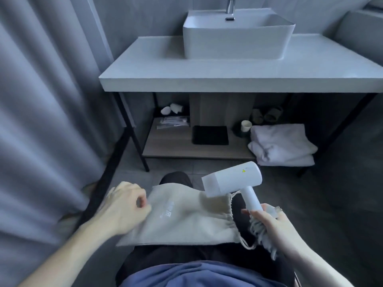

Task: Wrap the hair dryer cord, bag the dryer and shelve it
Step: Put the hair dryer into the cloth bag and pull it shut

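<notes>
One view only, worn on the person's head, looking forward and steeply down. Closest to the lens, at the bottom edge, sits the person's blue top and dark-trousered lap, with both forearms reaching in from the lower corners. Straight ahead and a little farther off stands the white slab vanity surface (310, 65) on black metal legs, seen from above with the white rectangular basin (236, 38) near the top edge. The wide angle bows the grey pleated curtain (41, 100) along the left side. The low wooden shelf (178, 146) under the surface faces the camera.
</notes>
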`<act>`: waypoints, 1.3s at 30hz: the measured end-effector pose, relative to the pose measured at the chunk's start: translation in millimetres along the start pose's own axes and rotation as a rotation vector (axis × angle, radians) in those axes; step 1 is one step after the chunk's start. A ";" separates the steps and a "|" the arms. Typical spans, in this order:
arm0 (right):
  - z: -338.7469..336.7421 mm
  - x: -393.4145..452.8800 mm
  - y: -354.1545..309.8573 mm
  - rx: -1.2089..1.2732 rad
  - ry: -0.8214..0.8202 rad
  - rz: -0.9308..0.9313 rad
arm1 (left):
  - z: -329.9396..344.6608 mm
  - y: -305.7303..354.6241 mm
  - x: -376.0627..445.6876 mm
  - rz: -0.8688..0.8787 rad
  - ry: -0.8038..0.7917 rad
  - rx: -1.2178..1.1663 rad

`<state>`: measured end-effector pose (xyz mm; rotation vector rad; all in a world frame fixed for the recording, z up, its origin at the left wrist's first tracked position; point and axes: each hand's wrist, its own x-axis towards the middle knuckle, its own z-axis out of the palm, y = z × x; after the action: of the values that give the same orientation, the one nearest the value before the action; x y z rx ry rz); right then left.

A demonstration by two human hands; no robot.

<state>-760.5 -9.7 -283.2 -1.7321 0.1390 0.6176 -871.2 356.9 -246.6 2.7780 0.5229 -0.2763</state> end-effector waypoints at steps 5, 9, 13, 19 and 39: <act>-12.5 3.5 7.5 0.076 0.023 0.042 | 16.9 90.3 6.9 0.069 -0.038 -0.263; -20.7 -6.3 -10.4 0.063 0.061 0.000 | 59.4 148.3 14.9 0.069 -0.244 -0.229; -30.3 -19.8 -21.8 -0.041 0.071 -0.046 | 81.9 179.7 10.4 0.053 -0.344 -0.094; -32.4 -26.6 -29.6 -0.124 0.078 -0.062 | 87.4 181.5 13.8 0.037 -0.372 -0.132; -48.8 -59.6 -72.5 -0.443 -0.022 -0.286 | 57.2 125.1 -22.6 0.045 0.085 -0.666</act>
<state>-765.3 -50.2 -185.6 -2.1204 -0.2781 0.4771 -851.8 219.8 -262.8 2.1531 0.4650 0.0304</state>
